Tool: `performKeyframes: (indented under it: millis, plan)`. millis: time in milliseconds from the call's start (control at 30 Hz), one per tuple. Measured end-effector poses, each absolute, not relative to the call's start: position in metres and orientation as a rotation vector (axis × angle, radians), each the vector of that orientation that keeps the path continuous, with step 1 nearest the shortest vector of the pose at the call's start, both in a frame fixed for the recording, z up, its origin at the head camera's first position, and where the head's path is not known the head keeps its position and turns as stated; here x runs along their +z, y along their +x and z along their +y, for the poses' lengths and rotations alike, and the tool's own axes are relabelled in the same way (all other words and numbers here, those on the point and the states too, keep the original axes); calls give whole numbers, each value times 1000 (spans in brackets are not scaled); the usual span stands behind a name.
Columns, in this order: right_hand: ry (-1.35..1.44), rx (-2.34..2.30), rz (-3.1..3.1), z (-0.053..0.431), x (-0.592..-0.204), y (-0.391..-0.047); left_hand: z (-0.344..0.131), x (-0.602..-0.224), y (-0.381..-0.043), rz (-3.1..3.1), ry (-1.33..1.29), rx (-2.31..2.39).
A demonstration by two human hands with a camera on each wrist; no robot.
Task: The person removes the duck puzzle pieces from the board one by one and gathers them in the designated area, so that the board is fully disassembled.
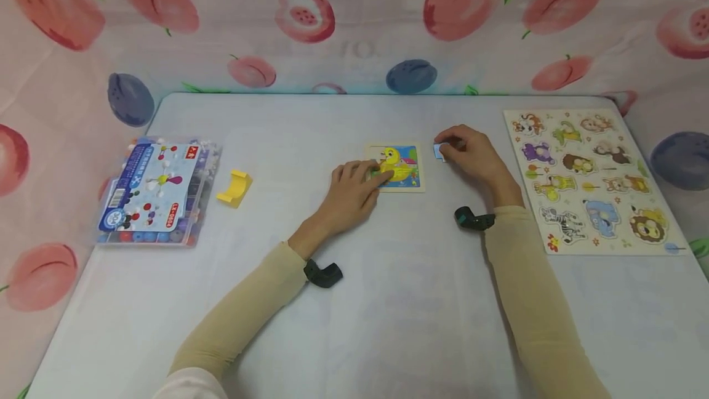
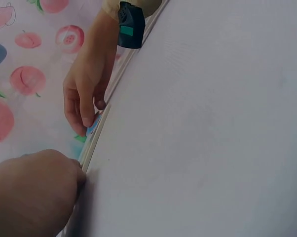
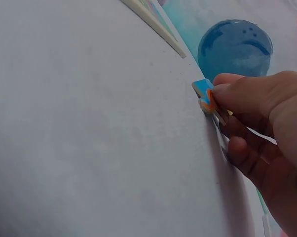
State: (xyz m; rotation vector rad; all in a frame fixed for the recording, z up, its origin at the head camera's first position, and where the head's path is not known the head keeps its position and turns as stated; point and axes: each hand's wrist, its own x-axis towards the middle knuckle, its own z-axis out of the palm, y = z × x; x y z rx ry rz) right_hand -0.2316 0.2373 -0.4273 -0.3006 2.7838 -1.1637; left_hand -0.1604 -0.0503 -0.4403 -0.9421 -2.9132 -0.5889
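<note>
A small square jigsaw puzzle with a yellow duck picture and a pale wooden frame lies mid-table. My left hand rests on its left side, the index finger stretched across the duck and part of the picture covered. To the right of the puzzle, my right hand pinches a blue puzzle piece between thumb and fingers. Up close in the right wrist view, that puzzle piece shows an orange patch by the thumb and is held close over the table, apart from the puzzle's frame.
At the right lies a large animal puzzle board. On the left stand a clear plastic case of coloured beads and a yellow curved block. A fruit-print cloth hangs behind the white table.
</note>
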Motion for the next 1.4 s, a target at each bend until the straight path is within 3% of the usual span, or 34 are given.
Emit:
performKeyframes:
  millis: [400,833,1400]
  plan:
    - [-387,-1099,2868,227,-423,-230,-50,-439,-159,-2917,-960,-536]
    - [-664,-1084,2751,182,-418,-228,-51,-440,-161,-2933,-943,-542]
    - [-820,-793,2764,154,-417,-231,-51,-442,-162,-2923,-958,-509]
